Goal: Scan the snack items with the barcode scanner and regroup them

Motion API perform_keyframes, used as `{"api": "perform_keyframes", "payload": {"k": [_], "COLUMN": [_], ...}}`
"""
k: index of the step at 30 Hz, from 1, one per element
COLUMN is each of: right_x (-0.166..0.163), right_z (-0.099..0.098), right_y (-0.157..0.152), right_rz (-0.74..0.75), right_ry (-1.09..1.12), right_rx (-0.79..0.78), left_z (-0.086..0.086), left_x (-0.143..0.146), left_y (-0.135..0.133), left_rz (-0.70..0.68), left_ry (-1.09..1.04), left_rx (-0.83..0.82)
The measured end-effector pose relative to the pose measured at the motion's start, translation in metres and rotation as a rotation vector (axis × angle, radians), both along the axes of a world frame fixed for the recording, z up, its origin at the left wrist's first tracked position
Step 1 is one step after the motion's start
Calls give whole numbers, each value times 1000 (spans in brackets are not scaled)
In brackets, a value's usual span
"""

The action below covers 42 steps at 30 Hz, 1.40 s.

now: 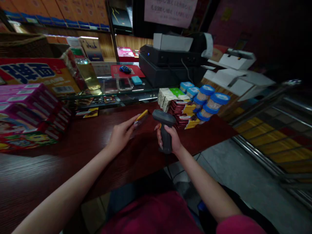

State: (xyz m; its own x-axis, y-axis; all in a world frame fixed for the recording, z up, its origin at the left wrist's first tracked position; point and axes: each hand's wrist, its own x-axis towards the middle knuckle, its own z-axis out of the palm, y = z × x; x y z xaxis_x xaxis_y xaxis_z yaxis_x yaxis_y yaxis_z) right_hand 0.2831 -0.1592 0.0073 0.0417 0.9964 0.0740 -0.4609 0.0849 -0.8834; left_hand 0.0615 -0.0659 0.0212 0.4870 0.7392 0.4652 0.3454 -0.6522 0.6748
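My right hand (174,138) is wrapped around the handle of a dark grey barcode scanner (163,117), held upright above the brown tabletop (102,136). Its head faces left, towards a thin yellow-edged packet (141,116). That packet is pinched in my left hand (122,135) and tilted, with part of its face hidden. Just beyond the scanner lie stacks of red and yellow snack packets (184,113). White and green small boxes (168,97) stand behind them. Several blue-lidded tubs (207,100) are piled alongside. Another yellow packet (91,112) rests flat to the left.
Pink multipacks (31,113) fill the left end, near a cardboard carton (36,76) and a bottle (86,70). A black cash drawer with a printer (168,60) stands at the back. Opened white boxes (236,78) sit at right, above a metal rack (268,143).
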Motion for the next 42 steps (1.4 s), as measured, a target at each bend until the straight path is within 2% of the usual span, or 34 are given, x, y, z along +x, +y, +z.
{"api": "perform_keyframes", "payload": {"k": [3, 6, 9, 11, 15, 21, 24, 26, 29, 37, 39, 42], "right_x": [35, 71, 102, 116, 129, 120, 105, 91, 65, -27, -50, -78], "right_z": [1, 6, 12, 14, 12, 10, 14, 17, 20, 9, 4, -4], "right_y": [-40, -70, -92, -103, -113, -103, -90, -78, -51, 67, 96, 126], "right_rz": [-204, -347, -440, -476, -484, -410, -355, -309, -193, 328, 426, 493], "right_ry": [48, 114, 141, 140, 151, 159, 153, 139, 109, 75, 41, 1], "right_rx": [80, 123, 132, 132, 112, 63, 32, 18, -11, -144, -181, -206], "left_z": [6, 10, 11, 11, 6, -4, -10, -15, -18, -26, -33, -42], "left_x": [61, 125, 180, 206, 231, 236, 216, 187, 123, -90, -127, -155], "left_y": [-24, -38, -44, -45, -43, -38, -34, -26, -4, 78, 94, 112], "left_rz": [-168, -247, -244, -229, -209, -201, -171, -151, -44, 552, 661, 710], "left_ry": [117, 213, 326, 396, 451, 455, 347, 278, 255, 424, 461, 501], "left_rx": [294, 519, 592, 599, 592, 601, 638, 657, 609, 273, 209, 147]}}
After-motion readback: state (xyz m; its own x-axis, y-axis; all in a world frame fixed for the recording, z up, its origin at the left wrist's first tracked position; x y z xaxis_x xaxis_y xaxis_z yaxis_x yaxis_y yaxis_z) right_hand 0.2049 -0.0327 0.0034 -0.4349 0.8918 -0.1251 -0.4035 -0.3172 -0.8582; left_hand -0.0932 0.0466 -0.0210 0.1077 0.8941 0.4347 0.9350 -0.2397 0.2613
